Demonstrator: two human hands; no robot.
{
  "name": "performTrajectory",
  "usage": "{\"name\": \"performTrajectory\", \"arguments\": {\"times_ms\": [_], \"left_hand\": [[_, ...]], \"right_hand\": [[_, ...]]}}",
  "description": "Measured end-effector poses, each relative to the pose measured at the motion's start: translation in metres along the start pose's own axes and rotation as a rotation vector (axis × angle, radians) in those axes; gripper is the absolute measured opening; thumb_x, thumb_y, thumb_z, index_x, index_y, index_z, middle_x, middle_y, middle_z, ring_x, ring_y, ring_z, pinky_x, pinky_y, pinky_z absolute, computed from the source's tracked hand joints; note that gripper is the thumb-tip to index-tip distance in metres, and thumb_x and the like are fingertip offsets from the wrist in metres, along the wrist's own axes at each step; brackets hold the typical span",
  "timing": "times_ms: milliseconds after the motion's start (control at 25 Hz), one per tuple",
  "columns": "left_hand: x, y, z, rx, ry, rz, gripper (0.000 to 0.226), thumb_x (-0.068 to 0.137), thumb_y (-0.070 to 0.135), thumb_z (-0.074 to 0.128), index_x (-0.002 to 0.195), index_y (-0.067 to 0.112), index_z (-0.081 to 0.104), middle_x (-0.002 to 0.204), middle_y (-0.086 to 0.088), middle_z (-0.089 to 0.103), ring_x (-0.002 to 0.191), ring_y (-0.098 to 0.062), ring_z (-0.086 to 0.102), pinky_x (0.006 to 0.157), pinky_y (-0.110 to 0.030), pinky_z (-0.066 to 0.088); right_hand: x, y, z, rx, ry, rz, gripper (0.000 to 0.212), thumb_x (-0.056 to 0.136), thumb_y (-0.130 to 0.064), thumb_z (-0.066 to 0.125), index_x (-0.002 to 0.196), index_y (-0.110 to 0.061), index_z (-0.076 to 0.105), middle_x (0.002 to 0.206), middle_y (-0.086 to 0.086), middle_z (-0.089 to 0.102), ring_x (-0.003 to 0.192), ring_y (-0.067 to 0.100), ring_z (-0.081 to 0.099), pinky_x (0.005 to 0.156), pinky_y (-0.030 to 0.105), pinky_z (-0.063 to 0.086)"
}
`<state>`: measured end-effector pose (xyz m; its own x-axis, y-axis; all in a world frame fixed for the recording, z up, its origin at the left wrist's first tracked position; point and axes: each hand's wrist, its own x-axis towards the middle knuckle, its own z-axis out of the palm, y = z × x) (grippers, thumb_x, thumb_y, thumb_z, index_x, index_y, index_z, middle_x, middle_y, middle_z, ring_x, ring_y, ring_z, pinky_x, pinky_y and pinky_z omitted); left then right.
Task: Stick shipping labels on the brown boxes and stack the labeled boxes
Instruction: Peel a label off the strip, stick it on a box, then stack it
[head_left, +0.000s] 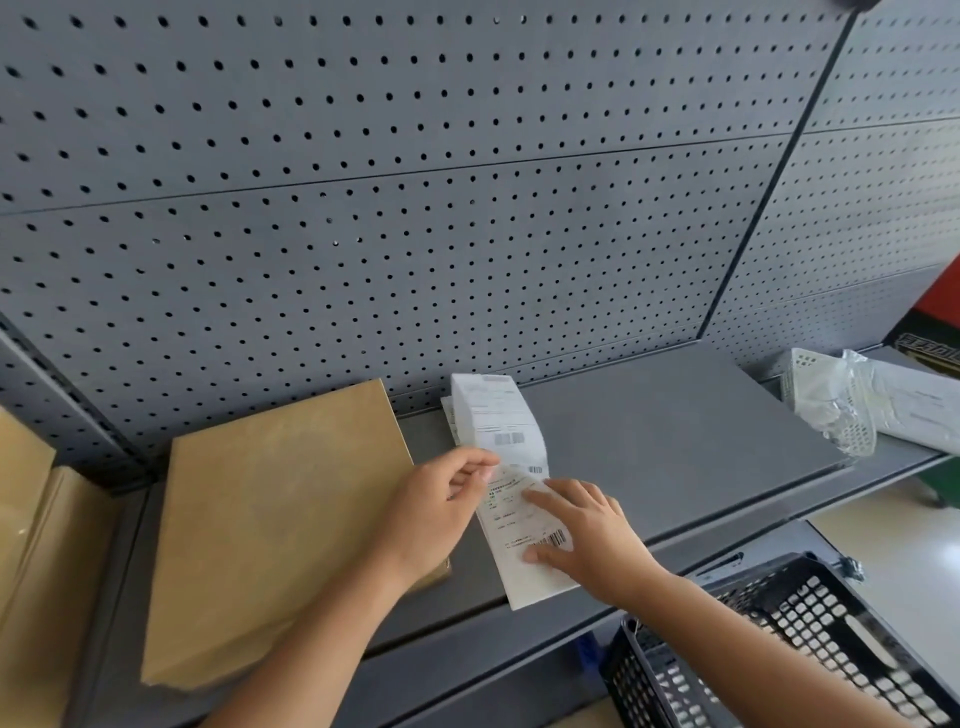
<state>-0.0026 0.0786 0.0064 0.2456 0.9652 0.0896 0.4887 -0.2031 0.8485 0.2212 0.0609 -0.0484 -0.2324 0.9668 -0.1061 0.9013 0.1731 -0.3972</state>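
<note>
– Black plastic lattice comes nearest, low on the right. It's a basket (779, 654), and I can't tell what is inside it.

– And the hands?

– Just beyond it. The right hand (589, 530) lies flat on the label strip (506, 519), fingers straight and spread, pinning it to the grey shelf (675, 431). The left hand (441, 501) pinches the strip's left edge between thumb and forefinger, with the other fingers curled in.

– Peeling one off, then?

– That's how I read it: one hand holds the backing down while the other works a label free. Whether a corner has lifted yet is too small to make out. The strip runs back to a folded label stack (493, 410) standing near the back of the shelf.

– Where's the box it goes on?

– The brown box (270, 519) lies flat on the shelf just left of the hands, with the left wrist over its near right corner. Its top face is bare cardboard, no label on it. More brown boxes (31, 519) sit further left, cut off by the frame edge, and they show no labels either.

– So how far along?

– Early, I'd judge. No labelled box and no stack of labelled ones is in view. What's left is to free this label, press it onto the box, set the box aside, and repeat for the others.

– Anything behind?

– A white mesh basket (831, 410) in clear wrap at the shelf's right end, well apart, and the grey pegboard (415, 182) behind everything.
</note>
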Motion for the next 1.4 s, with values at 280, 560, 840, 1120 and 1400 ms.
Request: {"name": "performTrajectory", "arguments": {"times_ms": [280, 560, 840, 1120, 1400], "left_hand": [[0.001, 0.000, -0.004, -0.133, 0.100, -0.050, 0.012, 0.100, 0.027, 0.061, 0.105, 0.023, 0.071, 0.093, 0.009, 0.076, 0.090, -0.005, 0.072, 0.086, -0.034, 0.060], [0.006, 0.005, -0.011, -0.466, 0.187, -0.186, 0.031, 0.097, 0.036, 0.064, 0.100, 0.005, 0.066, 0.086, -0.007, 0.075, 0.083, -0.028, 0.073, 0.078, -0.035, 0.063], [0.009, 0.011, -0.029, -0.756, 0.036, -0.305, 0.027, 0.104, 0.029, 0.055, 0.115, 0.008, 0.069, 0.106, -0.008, 0.080, 0.098, -0.023, 0.075, 0.078, -0.027, 0.059], [0.009, 0.007, -0.028, -0.759, 0.087, -0.303, 0.020, 0.100, 0.014, 0.062, 0.109, -0.002, 0.069, 0.102, -0.013, 0.080, 0.095, -0.027, 0.076, 0.079, -0.034, 0.063], [0.011, 0.007, -0.027, -0.783, 0.093, -0.319, 0.021, 0.101, 0.015, 0.060, 0.106, 0.000, 0.074, 0.097, -0.018, 0.079, 0.086, -0.027, 0.075, 0.081, -0.038, 0.062]], "right_hand": [[-0.001, -0.025, -0.030, 0.437, 0.346, 0.080, 0.037, 0.100, -0.006, 0.052, 0.127, -0.029, 0.061, 0.122, -0.014, 0.053, 0.102, 0.009, 0.059, 0.073, 0.017, 0.056], [-0.023, -0.056, -0.077, 0.916, 0.481, 0.054, 0.034, 0.099, 0.002, 0.052, 0.112, -0.026, 0.066, 0.104, -0.003, 0.076, 0.089, 0.017, 0.074, 0.070, 0.039, 0.063], [-0.039, -0.071, -0.070, 1.069, 0.314, 0.007, 0.043, 0.099, 0.006, 0.050, 0.117, -0.031, 0.061, 0.107, 0.010, 0.075, 0.093, 0.029, 0.073, 0.070, 0.048, 0.063], [-0.013, -0.063, -0.048, 0.390, 0.428, -0.087, 0.039, 0.094, -0.010, 0.064, 0.125, -0.031, 0.059, 0.127, -0.018, 0.048, 0.113, 0.009, 0.055, 0.086, 0.019, 0.053], [0.031, -0.093, -0.054, -0.135, 0.628, -0.291, 0.027, 0.087, -0.026, 0.072, 0.114, -0.028, 0.070, 0.115, -0.002, 0.062, 0.112, 0.026, 0.051, 0.095, 0.044, 0.042]]}}
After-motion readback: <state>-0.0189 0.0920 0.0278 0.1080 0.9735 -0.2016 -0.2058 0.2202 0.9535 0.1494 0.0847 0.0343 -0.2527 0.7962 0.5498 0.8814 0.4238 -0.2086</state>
